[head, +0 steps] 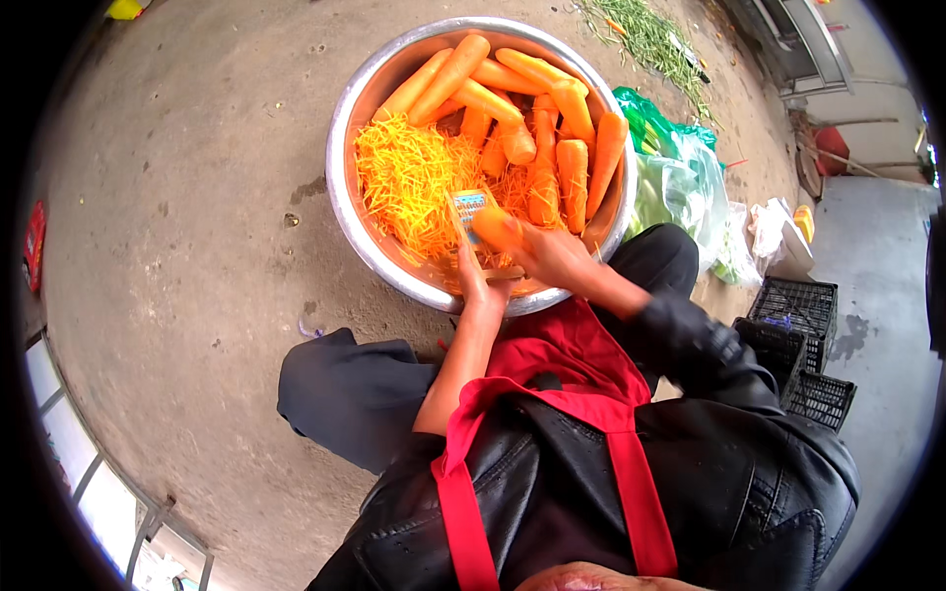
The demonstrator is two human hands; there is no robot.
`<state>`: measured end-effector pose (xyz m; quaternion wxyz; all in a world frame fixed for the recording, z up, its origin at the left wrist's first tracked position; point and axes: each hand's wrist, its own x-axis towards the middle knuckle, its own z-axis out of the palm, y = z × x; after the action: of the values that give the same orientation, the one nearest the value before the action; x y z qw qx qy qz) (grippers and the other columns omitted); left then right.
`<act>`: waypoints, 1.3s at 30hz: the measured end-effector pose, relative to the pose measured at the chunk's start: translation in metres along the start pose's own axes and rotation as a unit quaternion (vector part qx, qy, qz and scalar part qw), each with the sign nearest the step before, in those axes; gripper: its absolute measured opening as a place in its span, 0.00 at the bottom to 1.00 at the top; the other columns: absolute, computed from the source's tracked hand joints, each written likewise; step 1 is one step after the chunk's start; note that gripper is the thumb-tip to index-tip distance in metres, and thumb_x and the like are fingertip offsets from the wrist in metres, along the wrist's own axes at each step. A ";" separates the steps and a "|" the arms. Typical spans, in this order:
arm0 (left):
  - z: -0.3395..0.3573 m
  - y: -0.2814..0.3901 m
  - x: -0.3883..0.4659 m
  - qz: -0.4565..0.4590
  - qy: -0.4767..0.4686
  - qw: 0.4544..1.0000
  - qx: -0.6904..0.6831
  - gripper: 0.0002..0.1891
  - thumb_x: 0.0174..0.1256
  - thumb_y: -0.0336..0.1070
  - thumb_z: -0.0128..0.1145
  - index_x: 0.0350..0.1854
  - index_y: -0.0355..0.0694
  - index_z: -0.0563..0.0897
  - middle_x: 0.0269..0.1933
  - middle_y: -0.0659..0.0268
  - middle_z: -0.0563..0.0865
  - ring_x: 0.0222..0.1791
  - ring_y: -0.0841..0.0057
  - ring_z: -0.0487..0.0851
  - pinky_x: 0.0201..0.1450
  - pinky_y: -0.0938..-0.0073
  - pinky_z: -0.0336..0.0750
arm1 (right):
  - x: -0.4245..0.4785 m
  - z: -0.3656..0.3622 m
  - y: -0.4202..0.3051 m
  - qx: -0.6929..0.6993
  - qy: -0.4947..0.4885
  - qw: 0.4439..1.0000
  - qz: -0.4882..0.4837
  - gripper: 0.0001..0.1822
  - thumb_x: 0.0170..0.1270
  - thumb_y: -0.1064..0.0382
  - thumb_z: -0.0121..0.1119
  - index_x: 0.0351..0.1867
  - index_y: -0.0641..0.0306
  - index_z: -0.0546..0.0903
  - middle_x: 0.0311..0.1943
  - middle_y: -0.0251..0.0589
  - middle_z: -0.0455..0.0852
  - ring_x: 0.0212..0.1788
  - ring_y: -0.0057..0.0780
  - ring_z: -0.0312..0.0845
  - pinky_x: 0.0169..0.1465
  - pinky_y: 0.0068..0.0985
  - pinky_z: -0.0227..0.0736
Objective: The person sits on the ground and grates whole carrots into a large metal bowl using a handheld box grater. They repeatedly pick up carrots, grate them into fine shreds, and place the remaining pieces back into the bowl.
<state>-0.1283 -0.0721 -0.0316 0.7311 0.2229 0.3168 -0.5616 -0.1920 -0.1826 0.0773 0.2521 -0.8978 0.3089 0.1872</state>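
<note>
My left hand (482, 282) grips the lower end of a hand-held grater (468, 204), which is tilted over the near side of a large metal basin (347, 199). My right hand (558, 255) is closed around a peeled carrot (497, 227), its tip at the grater's face; the hand is slightly blurred. A heap of shredded carrot (414, 185) fills the basin's left side. Several whole peeled carrots (451, 81) are piled at the back and right, some with shreds clinging to them. The lower part of the grater is partly hidden by my hands.
The basin stands on a concrete floor (185, 185) before my knees. Right of it lie green and clear plastic bags (680, 177) of vegetables. Green trimmings (658, 44) are scattered at the far right. Black plastic crates (798, 318) stand to my right. A red packet (34, 244) lies far left.
</note>
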 end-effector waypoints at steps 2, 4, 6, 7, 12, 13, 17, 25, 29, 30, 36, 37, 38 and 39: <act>-0.010 -0.004 0.011 0.012 -0.017 1.000 0.007 0.36 0.66 0.71 0.42 0.68 0.49 0.69 0.64 0.61 0.75 0.63 0.59 0.74 0.62 0.44 0.70 | -0.023 -0.004 -0.002 0.043 0.011 0.999 -0.020 0.31 0.67 0.45 0.55 0.68 0.55 0.72 0.29 0.55 0.87 0.33 0.55 0.84 0.38 0.46 0.79; -0.008 -0.008 0.014 -0.019 -0.004 1.000 0.002 0.37 0.66 0.71 0.43 0.68 0.49 0.68 0.65 0.61 0.74 0.63 0.58 0.74 0.61 0.44 0.70 | 0.018 0.004 0.004 0.014 0.017 1.000 0.009 0.30 0.67 0.45 0.55 0.67 0.55 0.73 0.30 0.55 0.87 0.33 0.56 0.84 0.38 0.46 0.78; -0.003 -0.010 0.017 0.007 -0.024 1.000 -0.005 0.37 0.66 0.70 0.44 0.68 0.48 0.68 0.65 0.60 0.74 0.62 0.59 0.74 0.61 0.44 0.71 | 0.065 0.007 0.008 -0.008 0.028 0.999 0.018 0.29 0.67 0.45 0.55 0.65 0.56 0.74 0.30 0.56 0.87 0.34 0.56 0.84 0.38 0.46 0.78; 0.002 -0.013 0.017 0.016 -0.035 0.999 -0.011 0.36 0.66 0.70 0.44 0.68 0.48 0.68 0.65 0.60 0.74 0.62 0.59 0.74 0.60 0.44 0.71 | 0.079 0.005 0.008 -0.020 0.035 0.999 0.027 0.29 0.67 0.45 0.55 0.65 0.56 0.75 0.31 0.57 0.87 0.34 0.56 0.84 0.39 0.46 0.78; -0.001 -0.006 0.007 0.006 0.001 1.000 -0.009 0.35 0.66 0.68 0.46 0.67 0.50 0.69 0.63 0.59 0.74 0.63 0.58 0.73 0.60 0.42 0.70 | 0.021 -0.014 -0.009 -0.009 -0.026 0.999 0.029 0.30 0.68 0.44 0.54 0.67 0.55 0.72 0.33 0.58 0.87 0.38 0.56 0.84 0.43 0.46 0.77; -0.008 -0.005 0.012 -0.007 -0.010 1.000 -0.028 0.34 0.66 0.68 0.46 0.67 0.50 0.69 0.62 0.59 0.75 0.63 0.58 0.73 0.60 0.41 0.70 | 0.003 -0.008 -0.005 0.005 -0.025 1.000 0.014 0.30 0.68 0.44 0.54 0.68 0.55 0.72 0.33 0.58 0.87 0.38 0.55 0.84 0.43 0.46 0.78; -0.017 -0.008 0.020 0.011 -0.030 0.999 -0.010 0.33 0.65 0.68 0.47 0.65 0.51 0.69 0.61 0.60 0.75 0.63 0.58 0.73 0.60 0.40 0.70 | 0.029 -0.001 -0.005 0.005 -0.024 0.999 0.027 0.32 0.68 0.43 0.53 0.68 0.57 0.72 0.33 0.56 0.87 0.38 0.52 0.85 0.42 0.46 0.79; 0.011 -0.005 0.000 0.016 0.051 0.999 0.009 0.31 0.67 0.67 0.47 0.63 0.52 0.70 0.59 0.62 0.76 0.60 0.58 0.75 0.56 0.38 0.72 | 0.053 0.002 0.007 0.001 -0.011 1.000 -0.010 0.29 0.66 0.45 0.55 0.64 0.56 0.75 0.34 0.56 0.87 0.39 0.53 0.85 0.42 0.46 0.79; -0.012 -0.006 0.007 0.020 -0.024 0.999 0.032 0.35 0.67 0.71 0.41 0.66 0.50 0.68 0.64 0.61 0.73 0.63 0.58 0.73 0.56 0.41 0.72 | 0.008 0.001 -0.006 0.027 -0.023 0.999 -0.006 0.29 0.66 0.44 0.55 0.63 0.58 0.76 0.37 0.55 0.88 0.40 0.53 0.85 0.45 0.45 0.79; -0.014 -0.007 0.012 -0.011 -0.028 0.999 0.010 0.37 0.67 0.72 0.40 0.67 0.48 0.68 0.63 0.59 0.75 0.62 0.56 0.74 0.57 0.43 0.73 | 0.037 0.008 -0.005 0.007 -0.016 1.000 0.022 0.28 0.66 0.45 0.55 0.62 0.59 0.77 0.37 0.55 0.88 0.40 0.53 0.86 0.45 0.46 0.79; 0.012 -0.011 -0.022 -0.006 -0.020 0.999 0.044 0.34 0.70 0.67 0.43 0.67 0.46 0.67 0.59 0.57 0.76 0.57 0.55 0.78 0.57 0.39 0.74 | 0.111 0.026 0.034 0.106 0.061 0.992 0.020 0.27 0.66 0.42 0.57 0.57 0.58 0.80 0.34 0.52 0.88 0.35 0.47 0.87 0.40 0.43 0.80; 0.012 -0.007 -0.028 0.001 -0.021 0.999 0.046 0.32 0.70 0.65 0.44 0.67 0.46 0.68 0.59 0.57 0.76 0.57 0.55 0.78 0.57 0.39 0.75 | 0.102 0.020 0.032 0.177 0.066 0.982 0.005 0.26 0.66 0.40 0.57 0.55 0.58 0.81 0.33 0.51 0.88 0.32 0.44 0.87 0.37 0.41 0.80; 0.012 -0.008 -0.032 0.029 -0.052 0.998 0.029 0.29 0.72 0.62 0.45 0.66 0.46 0.69 0.59 0.56 0.77 0.57 0.55 0.78 0.56 0.38 0.75 | 0.090 0.009 0.034 0.318 0.006 0.943 0.094 0.23 0.68 0.40 0.57 0.46 0.57 0.81 0.27 0.43 0.85 0.22 0.29 0.79 0.24 0.28 0.74; 0.011 -0.011 -0.036 -0.003 -0.088 0.996 0.015 0.28 0.73 0.61 0.45 0.66 0.47 0.69 0.59 0.56 0.77 0.58 0.55 0.78 0.57 0.35 0.74 | 0.072 -0.016 0.033 0.409 -0.019 0.900 0.153 0.22 0.68 0.42 0.58 0.48 0.58 0.80 0.27 0.40 0.83 0.20 0.24 0.75 0.22 0.24 0.69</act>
<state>-0.1429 -0.0580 0.0017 0.7509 0.1828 0.2432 -0.5862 -0.1579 -0.2472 0.0436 0.5710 -0.6536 0.4869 0.0982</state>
